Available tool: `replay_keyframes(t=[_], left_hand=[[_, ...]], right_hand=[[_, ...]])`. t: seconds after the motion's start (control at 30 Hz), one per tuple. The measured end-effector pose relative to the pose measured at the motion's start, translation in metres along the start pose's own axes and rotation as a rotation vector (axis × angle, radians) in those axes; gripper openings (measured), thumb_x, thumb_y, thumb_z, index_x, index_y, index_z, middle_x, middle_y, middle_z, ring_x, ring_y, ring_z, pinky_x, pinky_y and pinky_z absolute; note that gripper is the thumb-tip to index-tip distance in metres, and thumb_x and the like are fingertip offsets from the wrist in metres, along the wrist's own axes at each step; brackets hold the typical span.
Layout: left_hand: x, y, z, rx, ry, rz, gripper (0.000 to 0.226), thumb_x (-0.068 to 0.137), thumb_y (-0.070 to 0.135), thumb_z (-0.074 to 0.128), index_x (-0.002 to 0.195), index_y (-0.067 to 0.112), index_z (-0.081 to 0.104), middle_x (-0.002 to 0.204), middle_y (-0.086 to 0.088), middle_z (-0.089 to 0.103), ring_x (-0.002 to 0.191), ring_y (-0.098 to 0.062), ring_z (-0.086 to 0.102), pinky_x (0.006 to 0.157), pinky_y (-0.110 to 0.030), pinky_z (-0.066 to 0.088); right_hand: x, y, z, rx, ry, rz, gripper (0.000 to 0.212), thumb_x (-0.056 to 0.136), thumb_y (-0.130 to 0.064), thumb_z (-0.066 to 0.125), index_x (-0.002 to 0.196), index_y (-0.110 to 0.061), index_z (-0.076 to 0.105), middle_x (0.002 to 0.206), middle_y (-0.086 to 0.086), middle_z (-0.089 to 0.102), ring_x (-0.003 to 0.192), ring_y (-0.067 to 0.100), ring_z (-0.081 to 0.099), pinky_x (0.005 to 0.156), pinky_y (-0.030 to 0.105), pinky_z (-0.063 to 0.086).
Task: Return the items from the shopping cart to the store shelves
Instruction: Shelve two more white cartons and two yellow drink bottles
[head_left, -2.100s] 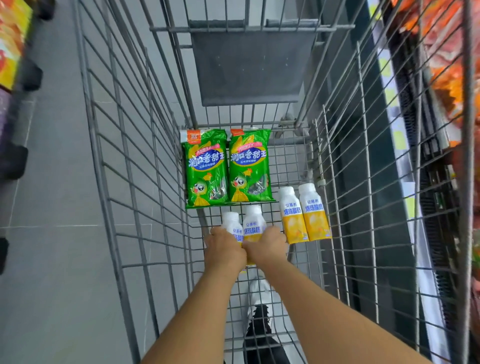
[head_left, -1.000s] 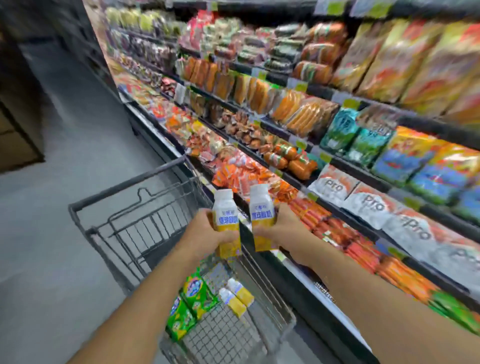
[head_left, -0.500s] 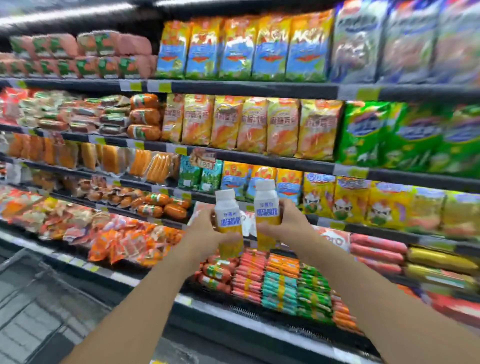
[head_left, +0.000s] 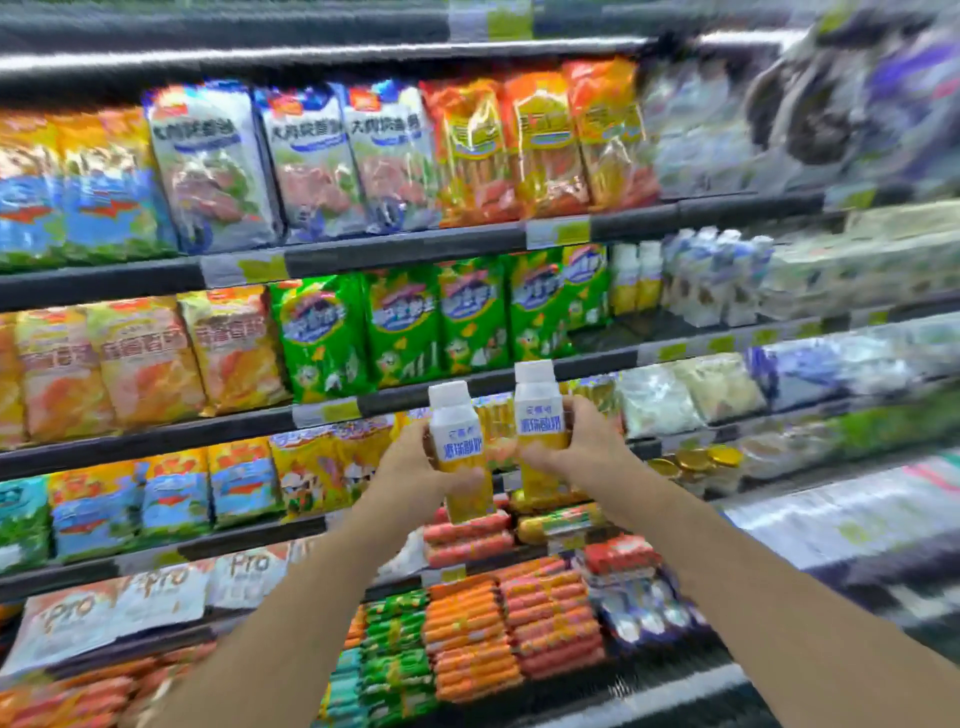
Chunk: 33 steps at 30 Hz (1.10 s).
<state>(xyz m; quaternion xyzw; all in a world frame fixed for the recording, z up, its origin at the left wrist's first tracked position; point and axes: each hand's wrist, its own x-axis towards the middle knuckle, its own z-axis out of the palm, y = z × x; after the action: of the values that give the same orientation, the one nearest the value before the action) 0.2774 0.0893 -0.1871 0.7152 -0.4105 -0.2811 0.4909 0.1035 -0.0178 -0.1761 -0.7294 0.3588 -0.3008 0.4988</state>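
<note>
2 bottles (head_left: 460, 452), 1 per hand (head_left: 410, 473).

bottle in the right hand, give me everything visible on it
The small white-capped yellow plastic drink bottle has a wide white cap, a white upper label with blue print and a yellow lower body. It is upright in mid-air before the shelves, gripped at mid-body by the right hand, fingers across its front. Print is too blurred to read.
</note>
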Motion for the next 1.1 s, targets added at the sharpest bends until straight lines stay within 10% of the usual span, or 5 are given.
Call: replay_keyframes(t=[0.47,1.1], left_hand=[[0.094,0.073,0.183,0.022,-0.214,0.131,0.050,0.077,0.009,0.083,0.116,0.017,0.053,0.097,0.007,0.066,0.082,0.002,0.061,0.051,-0.004,0.045],[0.293,0.140,0.260,0.085,-0.096,0.250,0.053,0.074,0.011,0.085,0.112,0.027,0.052,0.100,0.005,0.069,0.090,-0.014,0.068,0.081,-0.040,0.059]], right_hand=[[0.041,0.069,-0.165,0.053,0.195,0.106,0.053,0.082,-0.013,0.075,0.125,-0.018,0.046,0.113,0.001,0.064,0.091,0.012,0.063,0.057,0.018,0.049],[0.241,0.074,-0.266,-0.084,0.334,0.020,0.047,0.080,-0.011,0.077,0.116,-0.018,0.048,0.108,0.002,0.065,0.099,0.019,0.064,0.084,0.041,0.057]])
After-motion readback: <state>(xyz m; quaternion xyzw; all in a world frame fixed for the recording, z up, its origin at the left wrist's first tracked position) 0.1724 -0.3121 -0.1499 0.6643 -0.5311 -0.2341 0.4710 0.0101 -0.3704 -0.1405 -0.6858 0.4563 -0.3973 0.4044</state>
